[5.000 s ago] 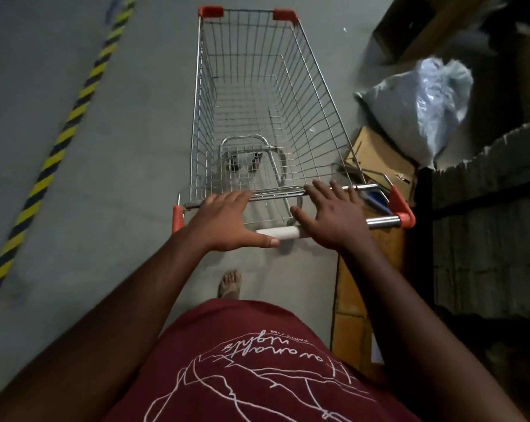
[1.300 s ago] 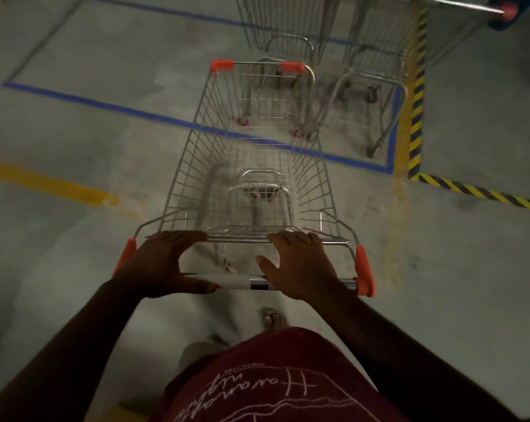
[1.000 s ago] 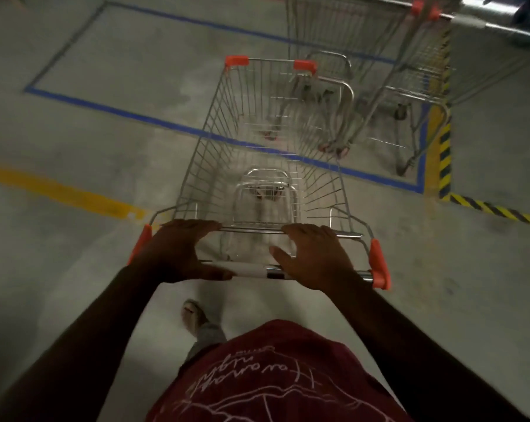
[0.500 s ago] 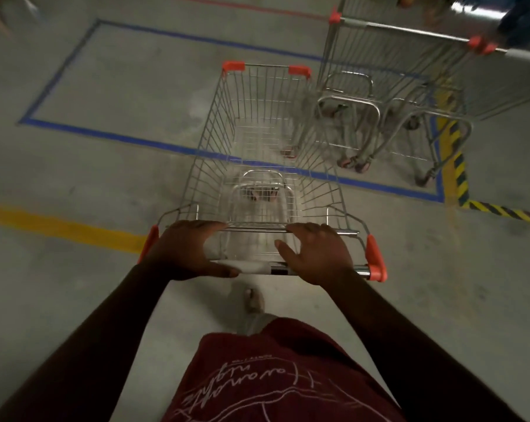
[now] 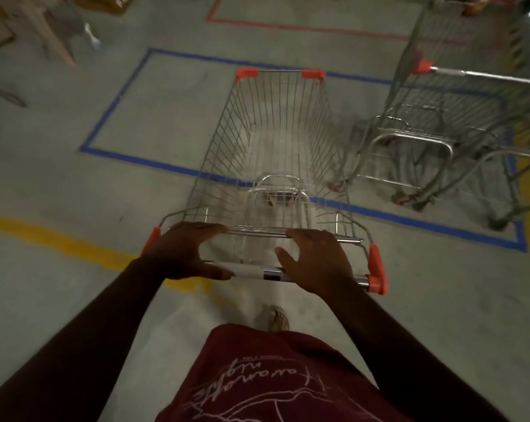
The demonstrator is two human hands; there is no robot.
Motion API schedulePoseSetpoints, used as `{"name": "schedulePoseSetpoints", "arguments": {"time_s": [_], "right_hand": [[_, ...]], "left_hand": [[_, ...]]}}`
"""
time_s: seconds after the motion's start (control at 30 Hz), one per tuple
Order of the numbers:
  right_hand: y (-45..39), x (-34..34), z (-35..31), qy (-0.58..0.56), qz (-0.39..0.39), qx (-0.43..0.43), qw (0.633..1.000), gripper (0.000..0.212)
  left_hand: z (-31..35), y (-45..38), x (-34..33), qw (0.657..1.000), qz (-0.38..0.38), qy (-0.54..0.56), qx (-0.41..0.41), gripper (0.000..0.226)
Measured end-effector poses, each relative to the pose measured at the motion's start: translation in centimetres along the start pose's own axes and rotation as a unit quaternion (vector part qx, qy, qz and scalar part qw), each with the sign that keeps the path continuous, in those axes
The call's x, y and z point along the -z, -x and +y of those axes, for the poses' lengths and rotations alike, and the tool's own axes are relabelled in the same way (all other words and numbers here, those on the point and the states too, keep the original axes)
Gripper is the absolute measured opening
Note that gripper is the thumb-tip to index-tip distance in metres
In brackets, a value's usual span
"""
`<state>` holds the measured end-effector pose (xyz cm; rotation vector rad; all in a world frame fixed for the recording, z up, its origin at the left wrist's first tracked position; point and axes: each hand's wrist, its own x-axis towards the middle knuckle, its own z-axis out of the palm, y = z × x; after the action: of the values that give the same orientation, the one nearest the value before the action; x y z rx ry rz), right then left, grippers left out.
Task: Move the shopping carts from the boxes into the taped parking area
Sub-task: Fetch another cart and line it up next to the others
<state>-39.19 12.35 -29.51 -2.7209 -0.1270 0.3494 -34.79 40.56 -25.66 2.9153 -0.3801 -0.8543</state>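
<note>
Straddling the blue tape (image 5: pixel 142 161), my cart (image 5: pixel 275 147) sits nose-inside the box, basket bare, beside parked carts (image 5: pixel 434 132). Left hand (image 5: pixel 184 254) and right hand (image 5: pixel 318 266) press its handle (image 5: pixel 251 273), fingers extended forward, thumbs under.

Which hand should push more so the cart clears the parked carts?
Probably the right hand: the parked carts stand on the right, so pushing harder there would turn the cart left. The left hand steadies.
</note>
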Motion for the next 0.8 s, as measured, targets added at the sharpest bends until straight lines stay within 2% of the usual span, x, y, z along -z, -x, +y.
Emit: {"name": "schedulePoseSetpoints", "arguments": {"time_s": [0.27,0.43,0.5,0.63,0.73,0.8], "right_hand": [[-12.4,1.2,-3.5,-0.001,0.006,-0.011,1.0,0.056],[-20.2,1.9,-5.9,0.004,0.013,-0.03,0.999,0.057],[-23.5,2.1,-6.8,-0.001,0.011,-0.045,0.999,0.058],[-29.1,4.4,-7.7,-0.039,-0.029,-0.069,0.996,0.061],[-33.1,5.8,-7.1,-0.026,-0.054,-0.074,0.995,0.066],[-35.4,6.2,-6.5,-0.006,-0.053,-0.098,0.994,0.074]], "left_hand": [[-9.0,-10.8,5.1,0.999,0.009,0.005,-0.034,0.125],[-13.1,-17.5,10.7,0.997,0.011,0.007,-0.082,0.128],[-14.4,-20.1,13.1,0.996,0.007,-0.013,-0.091,0.123],[-16.9,-25.4,17.4,0.992,0.005,-0.037,-0.119,0.126],[-17.7,-29.1,20.5,0.99,0.009,-0.051,-0.131,0.116],[-18.0,-31.5,22.0,0.986,0.011,-0.038,-0.16,0.119]]}}
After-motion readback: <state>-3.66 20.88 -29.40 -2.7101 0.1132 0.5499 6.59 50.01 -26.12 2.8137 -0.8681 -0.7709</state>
